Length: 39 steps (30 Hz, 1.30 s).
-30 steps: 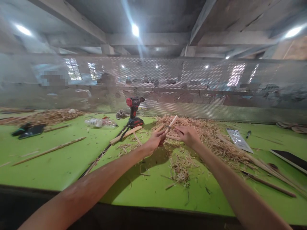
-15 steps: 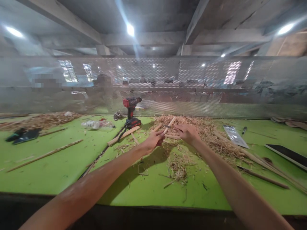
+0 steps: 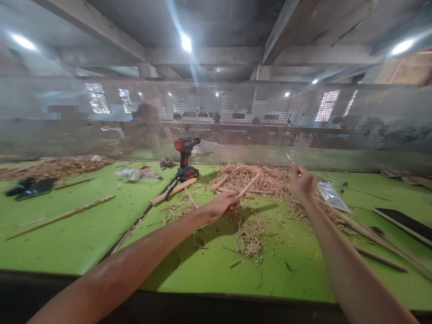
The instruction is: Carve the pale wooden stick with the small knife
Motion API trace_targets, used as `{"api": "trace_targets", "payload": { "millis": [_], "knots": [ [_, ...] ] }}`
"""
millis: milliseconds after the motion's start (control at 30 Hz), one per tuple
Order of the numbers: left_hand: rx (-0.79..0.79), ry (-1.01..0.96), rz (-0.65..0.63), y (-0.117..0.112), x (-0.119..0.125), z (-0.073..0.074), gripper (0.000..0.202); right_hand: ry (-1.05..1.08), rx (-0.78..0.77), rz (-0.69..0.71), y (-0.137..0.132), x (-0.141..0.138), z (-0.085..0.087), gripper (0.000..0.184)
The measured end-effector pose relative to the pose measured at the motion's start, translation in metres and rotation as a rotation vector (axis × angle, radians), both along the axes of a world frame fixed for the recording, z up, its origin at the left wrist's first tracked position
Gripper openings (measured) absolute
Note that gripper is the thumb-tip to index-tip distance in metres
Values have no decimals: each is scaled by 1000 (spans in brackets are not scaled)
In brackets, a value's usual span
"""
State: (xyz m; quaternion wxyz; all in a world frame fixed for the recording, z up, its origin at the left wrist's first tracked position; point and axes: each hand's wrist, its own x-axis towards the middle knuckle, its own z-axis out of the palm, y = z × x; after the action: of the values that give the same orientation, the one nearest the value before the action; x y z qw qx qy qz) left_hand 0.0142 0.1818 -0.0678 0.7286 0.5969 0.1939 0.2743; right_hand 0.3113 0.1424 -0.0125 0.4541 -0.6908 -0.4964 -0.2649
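Observation:
My left hand (image 3: 225, 203) is closed around the near end of a pale wooden stick (image 3: 250, 183), which points up and to the right over the green table (image 3: 216, 270). My right hand (image 3: 303, 182) is raised to the right, apart from the stick, and closed on a small knife (image 3: 289, 158). Only the knife's thin pointed end shows above the fingers; the fist hides the rest. Behind and between the hands lies a broad heap of wood shavings (image 3: 266, 170). A smaller pile of shavings (image 3: 251, 238) lies in front of my left hand.
A red and black cordless drill (image 3: 185, 157) stands upright beyond a flat wood strip (image 3: 173, 191). At left lie a twisted stick (image 3: 67, 216) and a clear plastic bottle (image 3: 137, 175). At right are a plastic packet (image 3: 332, 197) and a black tablet-like slab (image 3: 403, 222). A perforated screen (image 3: 229, 108) closes the back.
My right hand has moved away from the stick, to the right, with the knife. My left hand has shifted slightly right with the stick, which now leans lower.

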Motion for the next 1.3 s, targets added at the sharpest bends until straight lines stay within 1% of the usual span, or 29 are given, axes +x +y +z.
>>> {"api": "trace_targets", "payload": {
  "millis": [33, 100, 167, 233, 333, 433, 500, 567, 700, 800, 867, 933, 967, 1100, 1200, 1300],
  "knots": [
    [-8, -4, 11, 0, 1, -1, 24, 8, 6, 12, 1, 0, 2, 52],
    [-22, -7, 46, 2, 2, -3, 20, 5, -10, 91, 6, -9, 2, 48],
    [-35, -4, 85, 7, 1, -5, 21, -14, -52, 211, 12, -26, -1, 43],
    [-48, -6, 115, 13, -1, -6, 27, -35, -100, 325, 16, -47, -6, 40],
    [-67, -26, 121, 17, -3, -4, 35, -98, -226, 492, 15, -78, -15, 36],
    [-76, -64, 99, 16, -6, 1, 30, -185, -345, 620, 12, -102, -21, 33],
    [-79, -96, 84, 13, -8, 5, 20, -261, -366, 628, 10, -112, -23, 31],
    [-88, -125, 65, 9, -10, 10, 12, -330, -365, 601, 8, -116, -24, 31],
    [-130, -160, 28, 3, -11, 19, 16, -357, -349, 560, 8, -114, -26, 31],
    [-156, -174, 27, 3, -13, 21, 19, -366, -352, 546, 8, -112, -29, 30],
    [-166, -178, 32, 5, -14, 21, 16, -375, -350, 537, 8, -113, -31, 31],
    [-172, -172, 39, 7, -14, 19, 9, -383, -347, 526, 8, -113, -32, 32],
    [-174, -165, 43, 8, -14, 18, 10, -387, -347, 522, 8, -113, -32, 32],
    [-182, -119, 60, 10, -13, 15, 32, -399, -348, 514, 7, -110, -31, 34],
    [-174, -95, 70, 9, -12, 15, 36, -397, -354, 511, 7, -108, -31, 35],
    [-156, -88, 72, 9, -13, 16, 34, -378, -358, 510, 8, -109, -33, 37]
  ]
}}
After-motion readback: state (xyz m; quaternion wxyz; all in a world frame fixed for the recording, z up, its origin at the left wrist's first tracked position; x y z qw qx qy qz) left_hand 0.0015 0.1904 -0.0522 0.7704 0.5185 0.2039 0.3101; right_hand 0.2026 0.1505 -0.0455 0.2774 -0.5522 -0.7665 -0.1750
